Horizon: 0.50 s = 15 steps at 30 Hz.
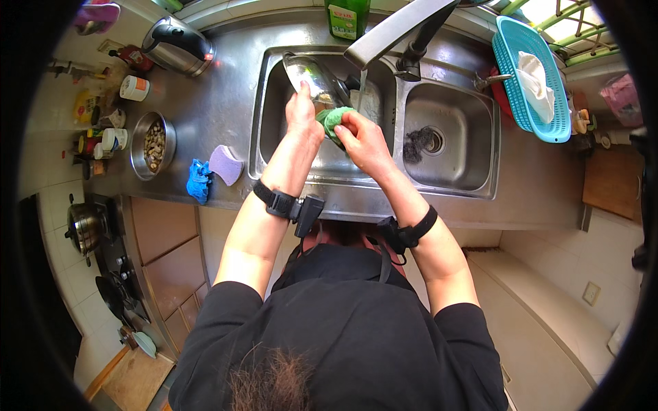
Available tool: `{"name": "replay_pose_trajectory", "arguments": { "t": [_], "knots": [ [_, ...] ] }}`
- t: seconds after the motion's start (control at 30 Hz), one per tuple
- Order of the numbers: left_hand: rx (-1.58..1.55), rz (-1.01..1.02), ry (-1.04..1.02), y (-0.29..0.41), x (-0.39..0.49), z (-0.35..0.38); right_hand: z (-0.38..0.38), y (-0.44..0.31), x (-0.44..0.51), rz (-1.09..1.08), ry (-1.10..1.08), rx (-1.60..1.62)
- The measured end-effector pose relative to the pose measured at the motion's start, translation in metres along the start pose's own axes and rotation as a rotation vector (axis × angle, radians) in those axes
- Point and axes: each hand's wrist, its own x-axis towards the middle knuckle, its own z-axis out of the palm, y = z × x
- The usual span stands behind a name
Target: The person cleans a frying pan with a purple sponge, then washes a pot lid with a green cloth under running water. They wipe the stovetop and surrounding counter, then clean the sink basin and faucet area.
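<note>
Over the left basin of a stainless steel double sink [321, 169], my left hand [303, 115] holds a shiny metal pot lid [317, 77] tilted on edge. My right hand [362, 141] pinches a green cloth [334, 119] against the lid's lower part, close to my left hand. A thin stream of water [363, 85] runs from the faucet [396, 33] beside the lid. Behind it, part of a black knob and a pale item show in the basin; the rest is hidden.
A dark scouring pad [419, 144] lies by the right basin's drain. On the left counter are a purple sponge [226, 164], a blue cloth [198, 181], a metal bowl of shellfish [134, 149] and an electric kettle [177, 47]. A turquoise basket [519, 110] stands at the right; a green bottle [347, 20] is behind the sink.
</note>
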Motion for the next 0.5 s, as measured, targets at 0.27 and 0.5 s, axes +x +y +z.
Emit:
{"name": "replay_pose_trajectory", "arguments": {
  "t": [0.27, 0.5],
  "knots": [
    [0.032, -0.035, -0.172, 0.004, -0.032, 0.001, 0.008, -0.023, 0.068, -0.317, 0.088, -0.061],
    [-0.192, -0.185, -0.178, 0.005, 0.005, -0.02, 0.015, -0.009, 0.018, -0.592, 0.046, -0.494]
  ]
}}
